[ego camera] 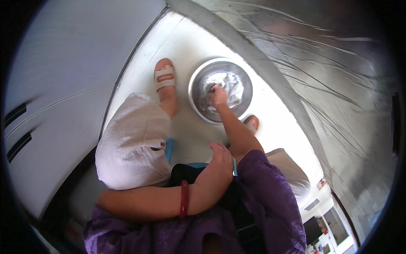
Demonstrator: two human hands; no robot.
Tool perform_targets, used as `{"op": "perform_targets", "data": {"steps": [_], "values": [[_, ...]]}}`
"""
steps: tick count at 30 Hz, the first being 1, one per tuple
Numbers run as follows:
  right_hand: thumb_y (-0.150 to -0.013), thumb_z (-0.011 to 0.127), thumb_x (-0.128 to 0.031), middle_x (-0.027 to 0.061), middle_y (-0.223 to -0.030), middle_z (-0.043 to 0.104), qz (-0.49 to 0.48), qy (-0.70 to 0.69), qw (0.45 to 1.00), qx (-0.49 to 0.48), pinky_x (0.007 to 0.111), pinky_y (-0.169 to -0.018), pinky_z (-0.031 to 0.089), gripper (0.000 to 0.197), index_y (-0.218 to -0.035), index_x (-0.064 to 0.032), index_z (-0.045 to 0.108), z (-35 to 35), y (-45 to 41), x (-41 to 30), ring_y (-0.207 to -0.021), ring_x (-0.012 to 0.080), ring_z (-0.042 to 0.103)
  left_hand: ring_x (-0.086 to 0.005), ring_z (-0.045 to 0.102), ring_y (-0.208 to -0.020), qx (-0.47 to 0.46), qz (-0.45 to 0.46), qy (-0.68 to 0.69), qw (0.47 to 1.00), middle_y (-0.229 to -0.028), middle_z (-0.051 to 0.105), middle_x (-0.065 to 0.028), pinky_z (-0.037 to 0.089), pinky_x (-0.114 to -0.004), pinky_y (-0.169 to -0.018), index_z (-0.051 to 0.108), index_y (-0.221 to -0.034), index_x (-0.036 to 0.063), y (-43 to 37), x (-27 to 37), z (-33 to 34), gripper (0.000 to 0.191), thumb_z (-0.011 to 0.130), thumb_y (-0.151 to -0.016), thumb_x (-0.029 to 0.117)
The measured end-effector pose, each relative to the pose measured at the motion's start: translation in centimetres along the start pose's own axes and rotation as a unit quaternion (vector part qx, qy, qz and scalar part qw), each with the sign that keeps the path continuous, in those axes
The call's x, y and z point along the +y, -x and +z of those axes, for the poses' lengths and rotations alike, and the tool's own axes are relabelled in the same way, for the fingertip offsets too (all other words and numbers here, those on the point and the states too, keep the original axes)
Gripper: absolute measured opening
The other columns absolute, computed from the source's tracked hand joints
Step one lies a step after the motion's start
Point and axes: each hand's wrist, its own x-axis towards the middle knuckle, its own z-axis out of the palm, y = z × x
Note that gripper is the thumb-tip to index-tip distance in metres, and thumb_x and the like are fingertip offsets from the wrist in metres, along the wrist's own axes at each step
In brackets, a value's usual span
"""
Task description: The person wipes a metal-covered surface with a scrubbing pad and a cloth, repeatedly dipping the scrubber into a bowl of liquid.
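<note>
A round stainless-steel basin (197, 109) stands on the floor between my feet, with water and a pale, glossy mass (236, 92) inside. Glare hides whether that mass is cloth, film or suds. My right hand (219, 96) reaches into the basin, its fingers closed around a small dark item (209, 88) that I cannot identify. Across my lap lies my left arm, a red bangle (184, 199) on its wrist. My left hand (220, 158) rests beside my right elbow, fingers extended and holding nothing.
A pale cabinet with dark handles (19, 146) rises on the left. On the right, a grey ledge (253, 50) borders a surface draped in clear plastic sheeting (317, 73). My sandalled foot (165, 76) is left of the basin. Blue seat parts (169, 150) show beneath me.
</note>
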Motion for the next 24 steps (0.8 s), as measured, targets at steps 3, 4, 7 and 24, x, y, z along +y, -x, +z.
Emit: {"op": "perform_targets", "data": {"steps": [3,4,7,24], "values": [[-0.074,0.066,-0.004,0.0068,-0.080,0.062,0.173,-0.268,0.943,-0.091,0.031,-0.057,0.048,0.020,-0.092,-0.0058,0.057,-1.6,1.1,-1.5,-0.070,0.0195,0.060,-0.0291,0.054,-0.086,0.093,-0.019,0.001,0.996,-0.092,0.058,-0.0184,0.039,-0.044,-0.084,0.059,-0.091,-0.0024,0.2,1.7,0.2,0.028,0.044,-0.079,0.018],[-0.074,0.066,-0.004,0.0068,-0.080,0.062,0.165,-0.258,0.948,-0.083,0.031,-0.057,0.048,0.020,-0.092,-0.0058,0.057,-3.9,1.5,-3.2,-0.070,0.0195,0.060,-0.0275,0.054,-0.083,0.104,-0.017,0.027,0.994,-0.087,0.058,-0.0164,0.039,-0.042,-0.083,0.060,-0.088,-0.0010,0.3,2.2,0.5,0.025,0.045,-0.078,0.017],[-0.076,0.065,-0.003,0.0034,-0.078,0.060,0.172,-0.475,0.852,-0.138,0.027,-0.054,0.047,0.015,-0.089,-0.0034,0.057,-9.1,2.8,-6.6,-0.069,0.0131,0.058,-0.0238,0.053,-0.077,0.145,-0.011,0.042,0.988,-0.078,0.057,-0.0121,0.038,-0.039,-0.080,0.060,-0.084,0.0016,1.1,3.1,0.6,0.021,0.047,-0.076,0.015],[-0.084,0.057,-0.004,0.0077,-0.083,0.054,0.239,-0.722,0.649,0.002,0.035,-0.060,0.057,0.019,-0.098,-0.0078,0.045,-7.1,4.9,-3.3,-0.063,0.0159,0.056,-0.0197,0.058,-0.081,0.135,0.009,0.086,0.987,-0.081,0.061,-0.0065,0.038,-0.037,-0.077,0.062,-0.085,0.0075,-1.0,3.2,1.3,0.017,0.048,-0.077,0.013]]}}
